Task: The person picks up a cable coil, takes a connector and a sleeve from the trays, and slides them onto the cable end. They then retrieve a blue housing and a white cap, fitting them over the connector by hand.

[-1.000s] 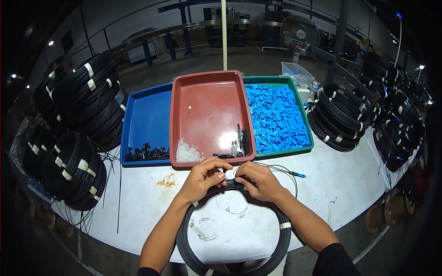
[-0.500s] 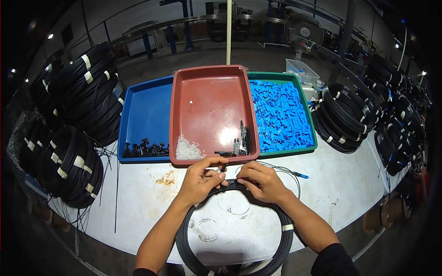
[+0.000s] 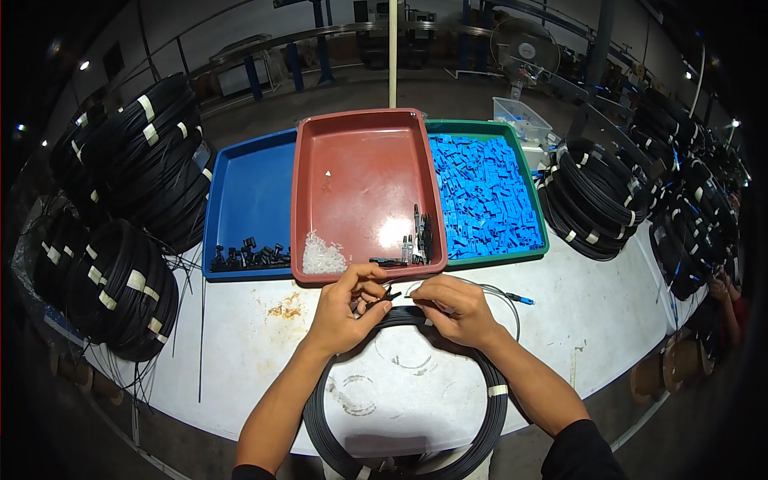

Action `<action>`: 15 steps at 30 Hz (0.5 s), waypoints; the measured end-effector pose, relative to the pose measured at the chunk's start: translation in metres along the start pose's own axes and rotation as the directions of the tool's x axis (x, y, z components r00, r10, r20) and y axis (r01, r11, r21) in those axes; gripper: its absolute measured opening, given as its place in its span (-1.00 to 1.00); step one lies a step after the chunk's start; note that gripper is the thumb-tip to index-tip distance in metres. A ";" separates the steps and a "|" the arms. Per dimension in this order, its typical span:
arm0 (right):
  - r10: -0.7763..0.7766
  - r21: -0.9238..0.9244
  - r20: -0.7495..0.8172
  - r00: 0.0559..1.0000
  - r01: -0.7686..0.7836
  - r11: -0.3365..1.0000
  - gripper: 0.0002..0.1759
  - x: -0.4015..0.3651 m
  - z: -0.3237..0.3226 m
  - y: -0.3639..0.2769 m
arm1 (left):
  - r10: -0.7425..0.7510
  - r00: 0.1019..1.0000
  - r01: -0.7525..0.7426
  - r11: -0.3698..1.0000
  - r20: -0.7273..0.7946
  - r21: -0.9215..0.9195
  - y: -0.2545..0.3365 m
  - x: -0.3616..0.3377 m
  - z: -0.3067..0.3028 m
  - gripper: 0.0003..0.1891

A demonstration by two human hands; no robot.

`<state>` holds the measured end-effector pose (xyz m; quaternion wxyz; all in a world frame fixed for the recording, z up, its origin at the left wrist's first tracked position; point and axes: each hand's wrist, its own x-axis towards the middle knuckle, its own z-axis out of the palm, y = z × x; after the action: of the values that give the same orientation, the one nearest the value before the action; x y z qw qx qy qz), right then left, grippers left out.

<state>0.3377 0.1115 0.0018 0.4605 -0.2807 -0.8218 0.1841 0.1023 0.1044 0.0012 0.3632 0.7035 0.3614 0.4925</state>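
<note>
Between the thumb and fingers of my left hand [image 3: 346, 316] is a small black connector piece [image 3: 390, 296], its tip pointing right. Facing it across a narrow gap, my right hand [image 3: 458, 310] pinches the end of a thin black cable [image 3: 408, 294]; the fingers hide part of it. Both hands are closed, just above the upper edge of a large coil of black cable [image 3: 498, 416] tied with pale tape. A thin cable with a blue connector [image 3: 522, 300] on its end loops out to the right of my right hand.
Beyond my hands, a red tray [image 3: 364, 172] holds clear plastic bits [image 3: 322, 254] and black parts [image 3: 424, 236]. A blue tray [image 3: 250, 176] with black pieces stands left, a green tray [image 3: 538, 216] of blue parts right. Cable coils [image 3: 596, 196] are stacked on both sides.
My hands have drawn slightly apart, and the cable end now shows between them. The black piece in my left hand has tilted from upright to pointing right.
</note>
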 end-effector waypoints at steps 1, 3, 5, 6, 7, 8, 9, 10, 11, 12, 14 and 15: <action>-0.025 -0.005 0.007 1.000 0.025 1.000 -0.73 0.001 0.000 0.000 | 0.006 1.000 -0.007 0.998 0.008 0.057 0.001 0.000 0.000 -0.58; -0.045 -0.007 0.016 0.999 0.045 0.999 -0.72 0.000 0.000 0.001 | 0.049 0.999 -0.049 0.996 0.001 0.072 -0.002 0.000 0.003 -0.62; -0.055 -0.006 0.015 0.998 0.055 0.998 -0.71 0.000 0.000 0.001 | 0.094 0.996 -0.093 0.992 -0.004 0.089 -0.001 0.001 0.003 -0.65; -0.048 -0.006 0.017 0.999 0.048 0.999 -0.71 0.000 0.000 0.002 | 0.080 0.997 -0.082 0.987 0.017 0.139 0.003 0.001 0.002 -0.68; -0.045 -0.004 0.016 0.999 0.045 0.999 -0.71 0.000 0.000 0.001 | 0.067 0.997 -0.073 0.979 0.037 0.189 0.006 0.001 0.000 -0.71; -0.039 -0.003 0.015 0.999 0.039 0.999 -0.71 0.000 0.000 0.001 | 0.065 0.997 -0.071 0.979 0.038 0.190 0.009 0.001 0.000 -0.71; -0.033 -0.001 0.013 0.999 0.033 0.999 -0.72 0.000 0.000 0.000 | 0.048 0.998 -0.057 0.978 0.049 0.199 0.011 0.000 0.000 -0.73; -0.031 0.001 0.014 0.999 0.031 1.000 -0.72 0.000 0.000 0.000 | 0.030 0.998 -0.042 0.977 0.060 0.209 0.013 0.000 0.000 -0.74; -0.039 -0.001 0.019 0.999 0.039 0.999 -0.72 0.000 -0.001 0.001 | 0.029 0.998 -0.041 0.977 0.061 0.210 0.013 0.000 0.000 -0.74; -0.046 -0.002 0.024 0.999 0.046 0.999 -0.72 0.001 0.000 0.001 | 0.047 0.996 -0.063 0.974 0.074 0.218 0.013 0.000 0.001 -0.74; -0.052 -0.001 0.026 0.998 0.052 0.999 -0.73 0.001 0.000 0.001 | 0.065 0.994 -0.083 0.971 0.088 0.225 0.015 0.000 0.002 -0.74; -0.060 -0.001 0.029 0.998 0.060 0.998 -0.73 0.001 0.000 0.001 | 0.065 0.993 -0.087 0.970 0.102 0.228 0.018 0.001 0.002 -0.75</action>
<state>0.3378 0.1132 0.0020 0.4535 -0.2536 -0.8367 0.1733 0.1069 0.0959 0.0171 0.2758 0.7768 0.3719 0.4268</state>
